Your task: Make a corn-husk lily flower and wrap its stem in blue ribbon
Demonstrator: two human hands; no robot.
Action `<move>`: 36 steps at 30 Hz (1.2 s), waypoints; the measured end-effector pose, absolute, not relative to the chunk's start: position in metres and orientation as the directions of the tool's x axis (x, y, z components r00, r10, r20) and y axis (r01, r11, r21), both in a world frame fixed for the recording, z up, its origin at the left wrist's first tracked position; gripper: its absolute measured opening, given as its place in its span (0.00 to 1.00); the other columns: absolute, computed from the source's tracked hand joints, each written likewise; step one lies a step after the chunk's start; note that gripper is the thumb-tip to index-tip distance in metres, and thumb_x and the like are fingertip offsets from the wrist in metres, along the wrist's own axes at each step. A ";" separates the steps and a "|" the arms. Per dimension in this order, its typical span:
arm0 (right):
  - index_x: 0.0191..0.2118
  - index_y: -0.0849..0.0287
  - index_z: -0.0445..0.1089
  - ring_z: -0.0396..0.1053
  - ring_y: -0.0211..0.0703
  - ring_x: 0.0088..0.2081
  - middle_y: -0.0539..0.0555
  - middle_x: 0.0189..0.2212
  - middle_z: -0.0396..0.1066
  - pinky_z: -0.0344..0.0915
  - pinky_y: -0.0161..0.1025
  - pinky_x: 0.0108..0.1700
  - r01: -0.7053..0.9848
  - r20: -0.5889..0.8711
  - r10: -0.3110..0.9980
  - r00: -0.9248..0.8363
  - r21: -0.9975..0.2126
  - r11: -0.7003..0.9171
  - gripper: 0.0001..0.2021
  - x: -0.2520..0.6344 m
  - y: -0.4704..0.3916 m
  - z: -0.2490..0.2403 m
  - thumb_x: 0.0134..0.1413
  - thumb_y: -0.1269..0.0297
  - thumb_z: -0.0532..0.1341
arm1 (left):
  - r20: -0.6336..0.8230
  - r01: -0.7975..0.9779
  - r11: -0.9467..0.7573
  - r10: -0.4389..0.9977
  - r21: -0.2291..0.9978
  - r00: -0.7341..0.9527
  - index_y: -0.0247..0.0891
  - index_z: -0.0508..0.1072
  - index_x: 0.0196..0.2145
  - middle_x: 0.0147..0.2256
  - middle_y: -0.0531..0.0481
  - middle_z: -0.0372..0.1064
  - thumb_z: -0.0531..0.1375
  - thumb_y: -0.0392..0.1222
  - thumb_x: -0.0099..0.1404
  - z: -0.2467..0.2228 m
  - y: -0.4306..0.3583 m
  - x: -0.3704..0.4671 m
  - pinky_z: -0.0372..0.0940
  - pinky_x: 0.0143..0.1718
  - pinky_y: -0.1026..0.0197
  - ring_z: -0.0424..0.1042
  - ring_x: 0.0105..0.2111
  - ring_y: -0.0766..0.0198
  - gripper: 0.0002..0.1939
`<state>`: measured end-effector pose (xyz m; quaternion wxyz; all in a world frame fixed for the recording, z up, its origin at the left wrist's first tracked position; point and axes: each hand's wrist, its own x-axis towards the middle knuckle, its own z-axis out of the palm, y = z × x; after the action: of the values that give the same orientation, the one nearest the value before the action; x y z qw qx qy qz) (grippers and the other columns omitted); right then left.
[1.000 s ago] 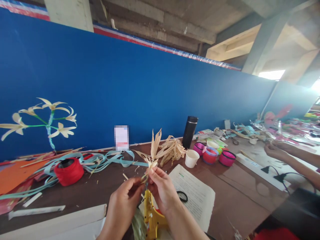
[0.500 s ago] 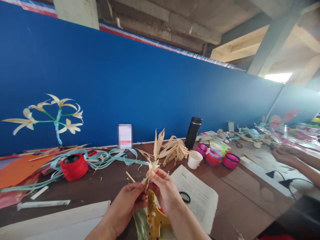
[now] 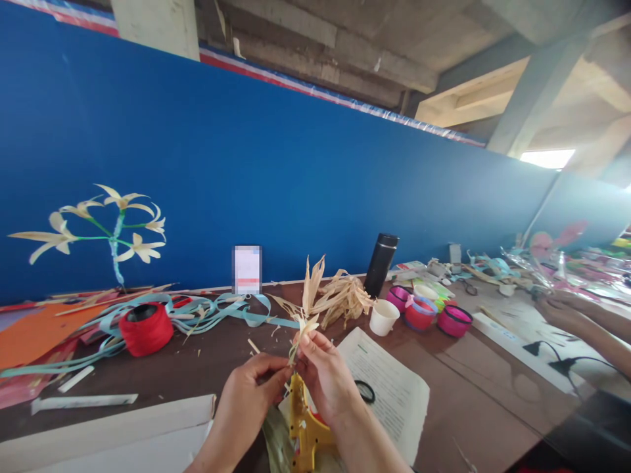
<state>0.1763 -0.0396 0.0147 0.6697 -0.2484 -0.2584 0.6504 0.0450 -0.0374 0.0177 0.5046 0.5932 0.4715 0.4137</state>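
Observation:
A small cream husk flower (image 3: 307, 326) stands upright between my two hands at the lower centre. My right hand (image 3: 323, 371) is closed on it just under the petals. Thumb and fingers of my left hand (image 3: 254, 394) pinch the lower end of its thin stem. A yellow glue gun (image 3: 308, 430) lies directly below my hands, partly hidden by my right wrist. Dry corn husks (image 3: 345, 297) are heaped on the table behind the flower. A printed sheet (image 3: 392, 387) with a black ring (image 3: 365, 391) on it is to the right of my right hand.
Left are a red roll (image 3: 146, 332), blue ribbon (image 3: 256, 315) and a white box (image 3: 113, 430). Right are a paper cup (image 3: 384, 318), black bottle (image 3: 381, 266), pink bowls (image 3: 454, 320) and a power strip (image 3: 522, 351). Another person's hands (image 3: 566, 312) are at the far right.
My left hand has shifted slightly down and left along the stem. The flower now sits a little further right, with its petals more spread into view.

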 end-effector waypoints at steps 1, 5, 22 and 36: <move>0.24 0.62 0.70 0.59 0.29 0.23 0.46 0.21 0.65 0.57 0.27 0.26 -0.742 0.015 0.999 0.032 -0.669 0.034 0.10 0.176 -0.039 0.015 0.41 0.66 0.71 | 0.090 0.201 -0.129 0.977 0.971 0.191 0.39 0.78 0.27 0.27 0.51 0.72 0.63 0.50 0.52 0.019 -0.039 0.045 0.63 0.30 0.65 0.68 0.28 0.63 0.11; 0.25 0.62 0.70 0.57 0.28 0.21 0.45 0.18 0.62 0.54 0.26 0.24 -0.737 -0.023 0.997 0.070 -0.675 0.037 0.11 0.177 -0.038 0.014 0.39 0.64 0.71 | 0.192 0.314 -0.254 0.957 0.915 0.217 0.42 0.79 0.29 0.27 0.52 0.71 0.60 0.51 0.56 0.020 -0.044 0.046 0.62 0.31 0.65 0.69 0.28 0.63 0.12; 0.27 0.62 0.71 0.56 0.29 0.20 0.45 0.18 0.63 0.53 0.27 0.23 -0.727 -0.018 0.998 0.064 -0.686 0.034 0.09 0.175 -0.036 0.005 0.41 0.65 0.70 | 0.136 0.313 -0.199 0.968 0.929 0.212 0.39 0.78 0.32 0.26 0.52 0.73 0.58 0.50 0.58 0.009 -0.044 0.050 0.61 0.27 0.65 0.69 0.26 0.63 0.13; 0.27 0.61 0.69 0.56 0.28 0.21 0.45 0.20 0.63 0.53 0.27 0.24 -0.719 -0.067 0.998 0.015 -0.694 -0.036 0.10 0.175 -0.039 0.005 0.42 0.64 0.70 | 0.357 0.497 -0.386 0.921 0.777 0.156 0.43 0.77 0.31 0.30 0.52 0.73 0.55 0.44 0.61 -0.002 -0.038 0.044 0.63 0.33 0.65 0.72 0.31 0.63 0.10</move>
<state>0.1745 -0.0388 0.0052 0.6512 -0.2890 -0.2410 0.6591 0.0437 -0.0383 -0.0016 0.2511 0.7176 0.4940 0.4219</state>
